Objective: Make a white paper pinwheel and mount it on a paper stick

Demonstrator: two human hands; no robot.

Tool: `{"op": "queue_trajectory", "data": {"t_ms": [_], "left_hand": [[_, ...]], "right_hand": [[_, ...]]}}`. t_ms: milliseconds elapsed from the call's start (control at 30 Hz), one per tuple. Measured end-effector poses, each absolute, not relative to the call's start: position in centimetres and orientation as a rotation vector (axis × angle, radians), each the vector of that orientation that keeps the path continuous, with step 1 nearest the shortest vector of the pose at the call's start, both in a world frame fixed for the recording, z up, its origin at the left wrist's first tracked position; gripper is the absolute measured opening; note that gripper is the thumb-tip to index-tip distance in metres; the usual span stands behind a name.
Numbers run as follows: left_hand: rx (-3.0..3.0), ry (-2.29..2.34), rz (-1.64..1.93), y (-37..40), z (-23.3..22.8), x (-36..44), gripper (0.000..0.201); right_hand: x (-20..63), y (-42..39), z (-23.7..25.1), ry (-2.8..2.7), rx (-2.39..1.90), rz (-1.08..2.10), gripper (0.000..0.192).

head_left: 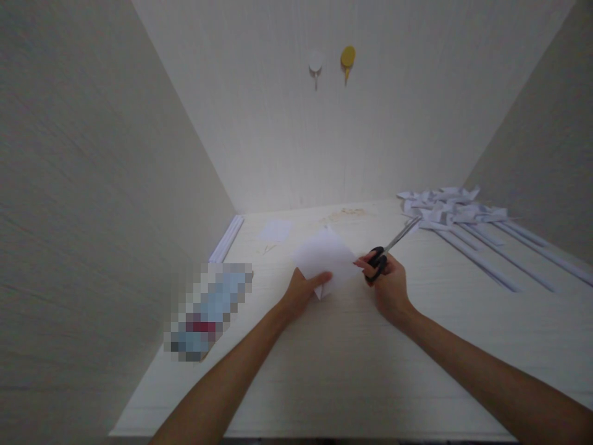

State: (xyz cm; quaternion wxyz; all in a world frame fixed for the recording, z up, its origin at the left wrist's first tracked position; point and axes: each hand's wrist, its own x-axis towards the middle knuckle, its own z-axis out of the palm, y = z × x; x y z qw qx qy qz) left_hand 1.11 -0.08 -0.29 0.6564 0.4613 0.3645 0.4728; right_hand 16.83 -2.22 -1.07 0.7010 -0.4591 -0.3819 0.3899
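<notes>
Between the two hands, a white paper sheet (324,254) lies partly lifted off the counter (324,371). The left hand (301,293) pinches its near corner; the right hand (389,284) grips black-handled scissors (386,247), blades pointing away, not yet in the sheet. Beyond the right hand, finished paper pinwheels (445,207) on long white sticks (486,259) suggest several are made and this sheet remains uncut. Left of the left hand lies a blurred item (208,312), with spare sticks (227,238) farther off. Pale walls enclose the counter; two hooks (331,62) hang ahead.

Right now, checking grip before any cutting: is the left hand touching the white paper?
Touching. The head view shows the left hand pinching the white paper at its lower corner, thumb lying over the sheet.
</notes>
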Motion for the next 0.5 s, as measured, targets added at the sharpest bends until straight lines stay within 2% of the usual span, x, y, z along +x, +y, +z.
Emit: {"op": "queue_trajectory", "data": {"t_ms": [167, 500], "left_hand": [[1.163, 0.900, 1.132, -0.4, -0.7, 1.3, 0.046], [1.114, 0.965, 1.351, -0.7, -0.2, 2.0, 0.045]], "right_hand": [[16.6, -2.3, -1.2, -0.754, -1.066, 0.910, 0.022], [15.8, -3.3, -0.4, -0.996, -1.100, 1.102, 0.027]]}}
